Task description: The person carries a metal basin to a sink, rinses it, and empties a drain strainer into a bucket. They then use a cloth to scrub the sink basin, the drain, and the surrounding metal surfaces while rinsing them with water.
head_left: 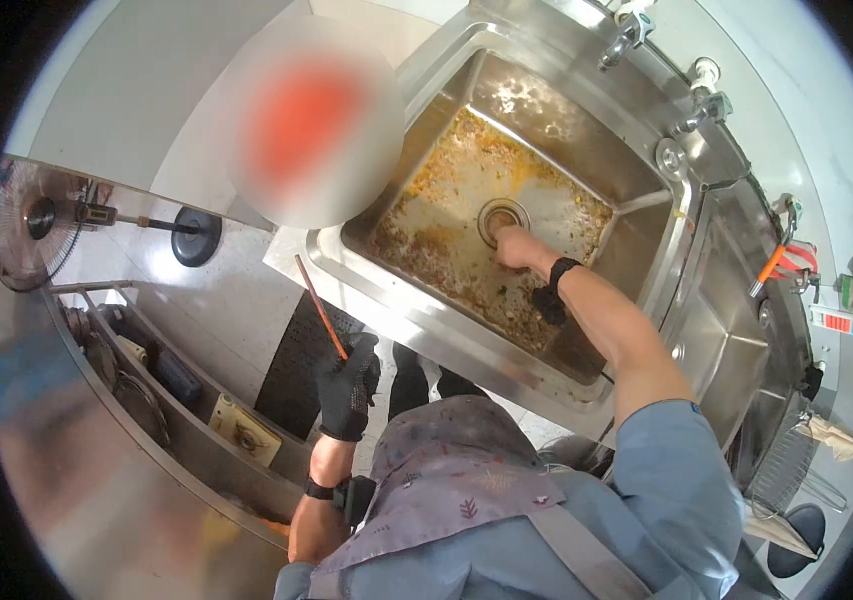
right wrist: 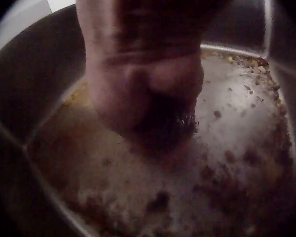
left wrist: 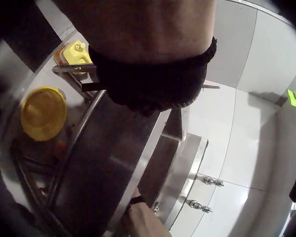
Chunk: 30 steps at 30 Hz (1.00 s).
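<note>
My bare right hand point(head_left: 520, 248) reaches down to the round drain point(head_left: 491, 208) in the floor of a large steel sink point(head_left: 566, 375). Its fingertips are hidden at the drain opening, and the right wrist view shows mostly the dark underside of the hand point(right wrist: 138, 101). Wet brown and yellow food scraps point(head_left: 426, 240) cover much of the sink floor. Outside the sink's near edge, my left hand point(head_left: 346, 388), in a black glove, grips a thin reddish-brown stick point(head_left: 318, 303) that points up and away. In the left wrist view the stick's ends show either side of the glove point(left wrist: 150, 86).
Two taps point(head_left: 626, 40) stand along the sink's back edge, with a second basin point(head_left: 716, 335) to the right. A steel counter point(head_left: 146, 440) with shelves lies at left, near a standing fan point(head_left: 41, 218). A yellow round lid or bucket point(left wrist: 43, 114) is low down.
</note>
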### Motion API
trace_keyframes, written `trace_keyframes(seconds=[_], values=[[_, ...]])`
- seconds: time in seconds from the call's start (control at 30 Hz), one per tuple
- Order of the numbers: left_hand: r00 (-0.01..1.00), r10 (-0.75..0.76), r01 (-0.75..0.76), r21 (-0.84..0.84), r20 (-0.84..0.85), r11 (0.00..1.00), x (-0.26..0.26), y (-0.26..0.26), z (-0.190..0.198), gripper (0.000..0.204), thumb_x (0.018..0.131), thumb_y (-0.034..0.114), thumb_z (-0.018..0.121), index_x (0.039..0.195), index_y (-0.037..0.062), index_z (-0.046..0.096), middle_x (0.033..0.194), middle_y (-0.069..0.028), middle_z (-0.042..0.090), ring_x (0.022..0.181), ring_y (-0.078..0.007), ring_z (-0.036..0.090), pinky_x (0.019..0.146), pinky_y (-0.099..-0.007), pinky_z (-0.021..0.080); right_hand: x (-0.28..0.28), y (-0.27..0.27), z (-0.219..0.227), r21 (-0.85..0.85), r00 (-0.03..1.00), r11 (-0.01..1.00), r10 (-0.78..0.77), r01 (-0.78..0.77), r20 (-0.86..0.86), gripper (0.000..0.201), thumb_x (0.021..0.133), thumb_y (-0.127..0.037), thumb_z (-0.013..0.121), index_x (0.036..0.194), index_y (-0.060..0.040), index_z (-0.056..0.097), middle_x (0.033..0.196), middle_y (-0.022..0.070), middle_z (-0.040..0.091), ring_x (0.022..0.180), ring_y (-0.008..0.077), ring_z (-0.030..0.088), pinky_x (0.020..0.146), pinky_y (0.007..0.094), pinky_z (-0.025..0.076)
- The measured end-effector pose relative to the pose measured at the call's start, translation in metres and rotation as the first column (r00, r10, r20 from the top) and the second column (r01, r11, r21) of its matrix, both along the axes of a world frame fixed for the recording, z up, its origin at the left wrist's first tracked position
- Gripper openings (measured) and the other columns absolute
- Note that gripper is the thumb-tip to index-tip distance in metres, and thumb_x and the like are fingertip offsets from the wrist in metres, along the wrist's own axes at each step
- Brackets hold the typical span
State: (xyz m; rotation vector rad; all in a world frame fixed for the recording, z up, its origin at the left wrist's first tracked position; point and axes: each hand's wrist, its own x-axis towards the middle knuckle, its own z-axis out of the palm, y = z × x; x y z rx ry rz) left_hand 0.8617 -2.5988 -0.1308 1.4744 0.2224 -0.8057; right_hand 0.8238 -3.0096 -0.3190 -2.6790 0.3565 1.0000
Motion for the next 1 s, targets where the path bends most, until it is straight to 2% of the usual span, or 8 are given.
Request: trace_keyframes(seconds=[0.2,0.27,0.4,0.57,0.8,0.9,0.97,1.0], values=[[1.0,0.006,-0.007,0.067,0.009,0.998,-0.004,0.011,-0.003,0.014,0.096,0.018,0.066,0.099,0.0048,0.069,0.064,0.0028,0.054,0.053,-0.0062,0.046,0.047,-0.0235,0.032,-0.004,0.01,0.04,-0.03,0.975,0.999,0.018,-0.012,0.219,0.016,0.078,-0.01,0.064,0.084,0.004,0.071,0.094,0.0252,0.07,0.089,0.0411,0.068,0.076,0.0487,0.055],[1.0,0.008,-0.01,0.097,0.024,0.995,-0.004,0.012,0.001,0.014,0.096,0.018,0.065,0.097,0.0053,0.07,0.064,0.0031,0.053,0.053,-0.0061,0.045,0.047,-0.0234,0.032,-0.009,0.01,0.04,-0.032,0.923,0.996,-0.059,0.078,0.381,0.015,0.08,-0.009,0.063,0.086,0.0018,0.071,0.094,0.0228,0.071,0.09,0.0397,0.068,0.077,0.0486,0.056],[1.0,0.029,-0.03,0.16,0.005,0.987,-0.005,0.011,0.01,0.014,0.097,0.02,0.065,0.095,0.0069,0.07,0.064,0.0035,0.053,0.052,-0.0059,0.045,0.047,-0.0231,0.032,-0.012,-0.014,0.002,-0.089,0.915,0.995,-0.001,0.04,0.404,0.02,0.075,-0.021,0.074,0.087,-0.0058,0.071,0.092,0.0188,0.07,0.092,0.0391,0.067,0.078,0.049,0.054],[0.999,0.047,-0.047,0.109,0.01,0.993,-0.009,0.012,0.01,0.015,0.097,0.02,0.065,0.092,0.0073,0.07,0.064,0.0038,0.053,0.052,-0.0059,0.045,0.047,-0.0231,0.031,-0.012,-0.001,0.012,-0.161,0.913,0.987,0.06,0.006,0.404,0.011,0.08,-0.014,0.065,0.085,-0.0071,0.071,0.087,0.0173,0.071,0.085,0.0374,0.069,0.074,0.0482,0.056],[0.999,-0.012,0.009,0.055,0.05,0.998,-0.016,0.003,0.015,0.016,0.096,0.019,0.066,0.086,0.0072,0.068,0.063,0.0038,0.053,0.051,-0.006,0.044,0.047,-0.0236,0.032,-0.021,0.01,0.051,-0.185,0.929,0.982,0.109,-0.045,0.353,0.017,0.085,-0.004,0.055,0.091,-0.002,0.071,0.094,0.0201,0.072,0.09,0.0382,0.07,0.076,0.0464,0.058],[0.997,-0.036,0.032,0.07,0.07,0.997,-0.022,-0.002,0.011,0.016,0.096,0.018,0.066,0.085,0.0076,0.067,0.063,0.0039,0.052,0.052,-0.0059,0.044,0.047,-0.024,0.032,-0.028,0.01,0.06,-0.206,0.884,0.974,0.18,-0.098,0.43,0.018,0.085,-0.005,0.056,0.097,-0.0028,0.069,0.103,0.0219,0.07,0.088,0.0384,0.07,0.079,0.0452,0.058],[0.998,-0.027,0.023,0.068,0.053,0.997,-0.026,-0.008,0.016,0.015,0.096,0.018,0.066,0.085,0.0077,0.067,0.063,0.0041,0.052,0.052,-0.0058,0.044,0.047,-0.0241,0.032,-0.034,0.012,0.074,-0.138,0.872,0.99,0.094,-0.031,0.48,0.02,0.086,-0.005,0.056,0.102,-0.0033,0.067,0.121,0.0239,0.065,0.088,0.0379,0.071,0.082,0.0453,0.058],[0.999,-0.019,0.017,0.067,0.027,0.998,-0.028,-0.011,0.019,0.014,0.096,0.018,0.066,0.086,0.0078,0.067,0.063,0.0042,0.052,0.052,-0.0057,0.044,0.047,-0.0242,0.031,-0.035,0.014,0.079,-0.14,0.867,0.99,0.098,-0.032,0.489,0.02,0.086,-0.005,0.056,0.102,-0.0033,0.067,0.121,0.0239,0.065,0.088,0.0379,0.071,0.082,0.0453,0.058]])
